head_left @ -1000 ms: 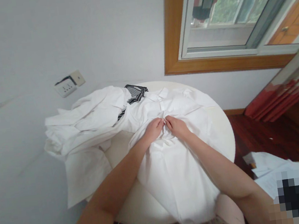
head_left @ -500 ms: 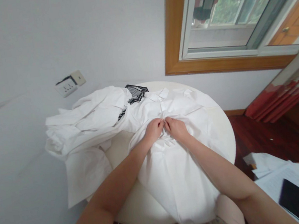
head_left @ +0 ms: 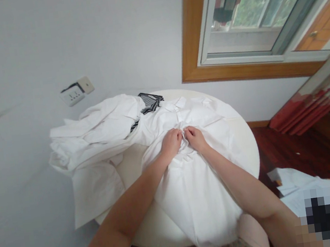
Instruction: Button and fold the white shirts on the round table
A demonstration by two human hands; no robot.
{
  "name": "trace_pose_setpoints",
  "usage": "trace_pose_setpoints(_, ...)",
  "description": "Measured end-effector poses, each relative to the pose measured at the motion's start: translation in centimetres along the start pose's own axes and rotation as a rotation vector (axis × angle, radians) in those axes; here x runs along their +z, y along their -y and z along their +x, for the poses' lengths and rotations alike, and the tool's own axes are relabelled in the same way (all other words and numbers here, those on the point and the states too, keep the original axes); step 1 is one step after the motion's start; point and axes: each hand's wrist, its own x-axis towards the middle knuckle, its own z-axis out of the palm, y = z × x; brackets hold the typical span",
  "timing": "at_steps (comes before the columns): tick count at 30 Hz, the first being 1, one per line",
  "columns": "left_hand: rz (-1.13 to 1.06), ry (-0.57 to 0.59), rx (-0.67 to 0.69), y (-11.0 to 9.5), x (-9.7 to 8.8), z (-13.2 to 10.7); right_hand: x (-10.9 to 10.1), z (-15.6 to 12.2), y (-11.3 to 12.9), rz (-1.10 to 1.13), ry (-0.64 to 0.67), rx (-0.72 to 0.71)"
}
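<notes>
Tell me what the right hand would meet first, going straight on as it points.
The right hand would likely meet the bunched white garment first, then perhaps the left hand; depth is unclear.

Two hands at the centre of the frame, one left hand (head_left: 172,142) and one right hand (head_left: 195,137); white cloth (head_left: 189,193) across the centre and left, how many garments cannot be told; two black-striped patches (head_left: 151,101) just above centre; one round table (head_left: 250,148) beneath; two wall plates (head_left: 74,95) left of centre; one window (head_left: 265,9) at upper right, one door (head_left: 325,17) with one knob (head_left: 313,34) seen through it; one curtain (head_left: 316,97) at the right edge; several papers (head_left: 299,183) at lower right, too blurred to count.
</notes>
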Motion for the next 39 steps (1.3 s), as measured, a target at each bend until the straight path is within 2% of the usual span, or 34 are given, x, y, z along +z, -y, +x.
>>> trace_pose_setpoints(4, -0.092, -0.005, 0.027, 0.4, -0.1, -0.2, -0.3, -0.1, -0.1, 0.109, 0.066, 0.085)
trace_pose_setpoints(8, -0.192, 0.008, 0.019, 0.7, -0.3, -0.2, -0.6, -0.2, 0.1, 0.121, 0.111, 0.115)
trace_pose_setpoints(11, -0.235, 0.063, -0.021, 0.7, -0.4, 0.0, -0.7, -0.2, 0.1, 0.115, 0.115, 0.114)
trace_pose_setpoints(14, -0.373, 0.132, -0.058, 0.8, -0.5, 0.3, -0.5, -0.2, 0.0, 0.128, 0.125, 0.111)
trace_pose_setpoints(19, -0.628, 0.207, -0.042, 1.1, -0.5, 0.8, -0.5, -0.2, 0.0, 0.324, 0.124, 0.156)
trace_pose_setpoints(21, -0.592, 0.193, -0.011, 1.0, -0.5, 0.9, -0.7, -0.1, 0.1, 0.401, 0.142, 0.17)
trace_pose_setpoints(24, -0.367, 0.116, 0.021, 0.5, -0.5, 0.8, -1.3, 0.0, 0.3, 0.422, 0.189, 0.17)
trace_pose_setpoints(28, -0.086, 0.026, 0.05, -0.5, -0.8, 0.2, -1.8, 0.4, 0.6, 0.285, 0.237, 0.168)
trace_pose_setpoints(31, 0.013, 0.035, 0.049, -1.2, -1.5, -0.2, -2.5, 0.4, 1.5, 0.059, 0.257, 0.119)
trace_pose_setpoints(36, 0.05, 0.055, 0.061, -2.6, -4.8, -1.9, -6.1, -1.6, 3.3, -0.28, 0.348, -0.09)
trace_pose_setpoints(39, 0.123, 0.058, 0.094, -3.7, -6.8, -4.1, -8.4, -3.7, 3.7, -0.471, 0.347, -0.122)
